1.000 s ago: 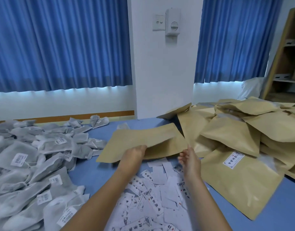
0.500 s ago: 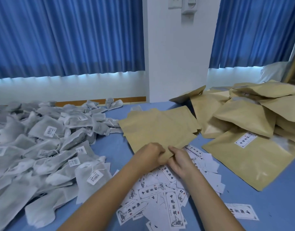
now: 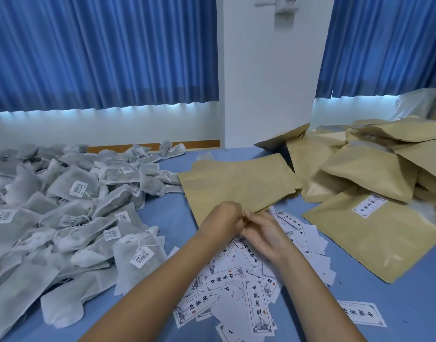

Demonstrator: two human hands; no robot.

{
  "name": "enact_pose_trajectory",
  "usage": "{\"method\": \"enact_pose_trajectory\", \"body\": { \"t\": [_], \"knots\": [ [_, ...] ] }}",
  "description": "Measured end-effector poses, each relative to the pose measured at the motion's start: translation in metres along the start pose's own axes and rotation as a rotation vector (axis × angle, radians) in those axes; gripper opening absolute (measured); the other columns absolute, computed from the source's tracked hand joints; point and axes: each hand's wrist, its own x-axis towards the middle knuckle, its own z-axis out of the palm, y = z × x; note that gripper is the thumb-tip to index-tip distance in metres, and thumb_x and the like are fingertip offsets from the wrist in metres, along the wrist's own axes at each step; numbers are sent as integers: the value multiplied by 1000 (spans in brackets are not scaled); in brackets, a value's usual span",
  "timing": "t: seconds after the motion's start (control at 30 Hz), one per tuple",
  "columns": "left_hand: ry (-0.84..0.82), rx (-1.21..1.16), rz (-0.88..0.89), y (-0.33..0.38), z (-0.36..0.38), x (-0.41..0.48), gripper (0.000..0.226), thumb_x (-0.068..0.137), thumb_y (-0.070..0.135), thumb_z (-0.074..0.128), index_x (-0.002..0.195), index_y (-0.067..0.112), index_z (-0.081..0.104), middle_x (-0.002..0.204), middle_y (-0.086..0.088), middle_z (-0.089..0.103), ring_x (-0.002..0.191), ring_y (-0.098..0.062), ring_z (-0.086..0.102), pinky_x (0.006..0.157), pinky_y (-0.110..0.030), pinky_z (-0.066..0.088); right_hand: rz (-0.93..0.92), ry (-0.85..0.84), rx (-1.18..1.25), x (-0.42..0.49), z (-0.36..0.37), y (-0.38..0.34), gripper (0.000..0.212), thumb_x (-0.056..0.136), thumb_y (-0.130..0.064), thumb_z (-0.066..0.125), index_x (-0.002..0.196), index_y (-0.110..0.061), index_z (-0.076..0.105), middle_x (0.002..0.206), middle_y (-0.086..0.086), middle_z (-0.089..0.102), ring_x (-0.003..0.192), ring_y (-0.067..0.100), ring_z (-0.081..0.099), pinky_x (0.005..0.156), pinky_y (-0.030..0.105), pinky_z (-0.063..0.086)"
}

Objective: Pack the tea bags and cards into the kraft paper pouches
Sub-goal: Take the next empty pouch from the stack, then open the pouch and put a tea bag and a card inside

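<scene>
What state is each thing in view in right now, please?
Flat pouches: lying flat, unfilled, near corner held.
Left hand: curled on that corner.
Right hand: pinches the same corner.
Tea bags: loose heap, unpacked.
Cards: scattered, some face up, unpacked.
Bulging pouches: heaped, apparently filled.
Labelled pouch: flat, label up.
Curtains: drawn.

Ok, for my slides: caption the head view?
Left hand and right hand pinch the kraft pouch at its near edge; tea bags left, cards beneath.

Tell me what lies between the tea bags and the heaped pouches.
Head view: flat kraft pouches, left hand and right hand pinching their edge, loose cards.
</scene>
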Motion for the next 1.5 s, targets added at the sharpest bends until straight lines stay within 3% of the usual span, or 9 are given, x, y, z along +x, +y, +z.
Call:
{"method": "enact_pose_trajectory", "body": {
  "t": [0.2,0.47,0.77,0.87,1.0,1.17,1.27,1.4,1.5],
  "knots": [
    [132,-131,-53,-3,2,-8,8,87,8,50,90,2,55,86,-16,62,76,-28,57,60,-33,41,-47,34,-46,-1,0,5,16,97,5,40,103,3,54,86,17,71,80,23,71,66,30,57],
    [352,-422,-158,-18,8,-27,8,87,9,60,79,10,61,71,-1,63,58,-8,56,49,-11,38,-45,-47,-178,-2,6,14,24,100,-2,38,117,5,54,113,23,67,109,36,64,90,45,54],
    [347,-146,-74,-7,29,-34,12,90,9,53,82,0,54,84,-16,55,76,-28,52,66,-39,41,-96,253,-602,3,8,26,28,98,2,32,92,-4,58,67,4,67,58,9,63,56,21,51],
    [492,-210,-141,-11,27,-32,6,85,0,51,79,0,52,73,-5,51,65,-17,49,58,-28,40,-89,187,-661,3,8,22,32,99,3,27,86,-4,56,59,4,63,49,10,56,45,15,41],
    [789,-404,-354,-26,11,-33,10,85,4,52,77,9,47,71,-1,48,60,-11,38,55,-26,30,-61,142,-597,0,11,24,34,98,8,27,98,-4,59,82,16,64,74,25,65,62,23,56],
    [412,157,-200,-23,17,-43,38,82,15,56,119,23,51,108,4,45,74,-17,45,55,-29,29,-126,200,-703,-1,13,29,19,83,11,35,83,7,54,81,30,63,82,37,67,78,46,59],
    [429,103,-17,-15,14,-45,48,79,6,45,120,22,62,113,0,56,72,-21,54,56,-28,36,-167,323,-667,-1,7,25,20,87,3,44,94,1,63,79,18,71,71,28,71,55,35,57],
    [906,-252,105,-18,-6,-50,55,55,-13,40,91,7,75,95,-1,73,86,-12,66,78,-24,53,-191,454,-694,6,-4,9,45,88,13,33,100,-16,65,54,11,59,37,22,49,37,26,38],
    [799,-444,82,-22,-24,-55,54,58,-18,40,90,8,76,100,1,72,92,-4,63,85,-22,51,-142,445,-652,7,-8,8,58,89,15,27,107,-23,67,48,7,53,33,16,36,33,23,30]
  ]
}}
